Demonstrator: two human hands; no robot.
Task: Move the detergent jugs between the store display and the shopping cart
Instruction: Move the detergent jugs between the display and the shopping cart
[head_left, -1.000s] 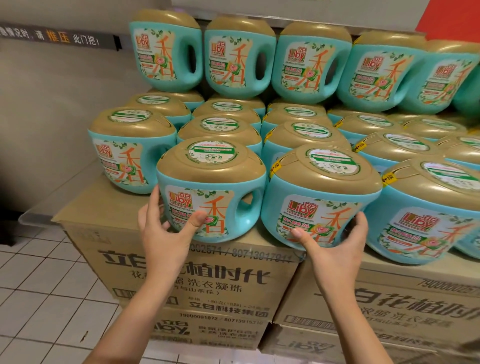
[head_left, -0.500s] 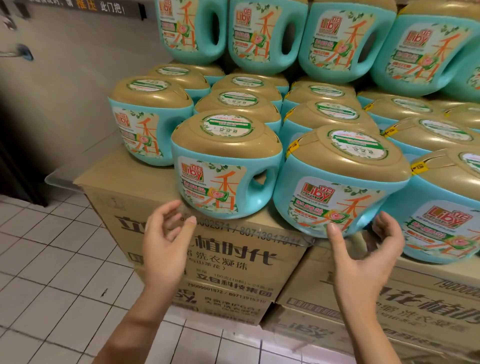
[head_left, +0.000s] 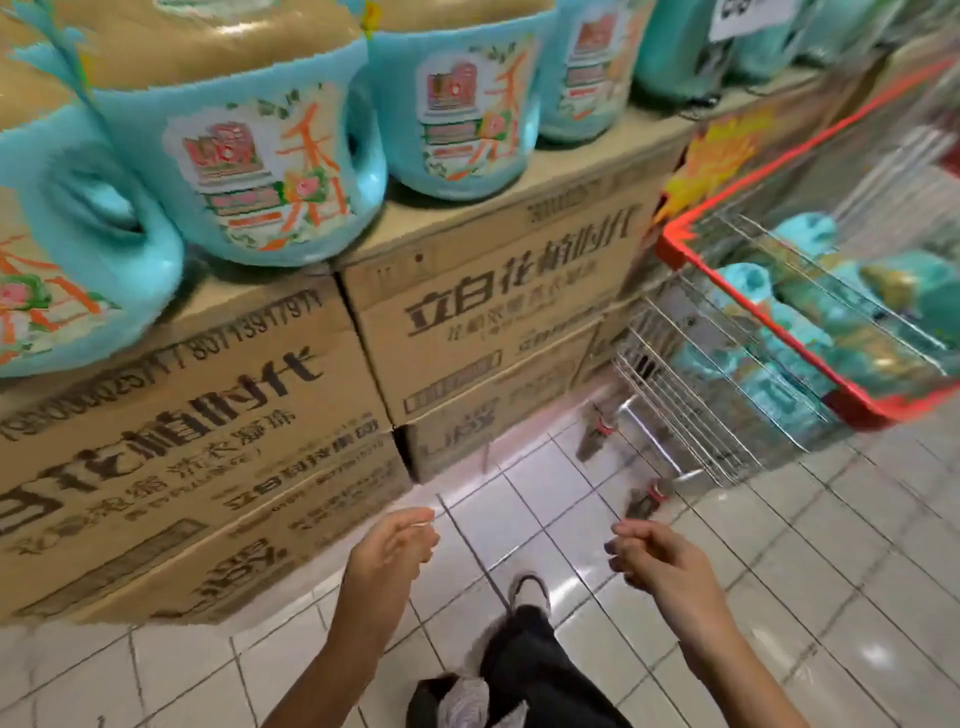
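Observation:
Teal detergent jugs with gold lids fill the display on stacked cardboard boxes (head_left: 208, 415). The nearest jug (head_left: 244, 156) stands at the box edge, another jug (head_left: 457, 104) to its right. A wire shopping cart (head_left: 727, 364) with a red rim stands at the right and holds several teal jugs (head_left: 810, 322). My left hand (head_left: 395, 545) and my right hand (head_left: 654, 556) hang low over the tiled floor, both empty with fingers loosely curled, well below the display and left of the cart.
White floor tiles (head_left: 831, 597) stretch to the right and front. My dark trouser leg and shoe (head_left: 530, 592) show between my arms. A yellow and red promo sign (head_left: 711, 156) hangs on the boxes beside the cart. The view is blurred.
Both hands let go of the front jugs on the display and dropped low. The view swung right and down, bringing the cart into sight.

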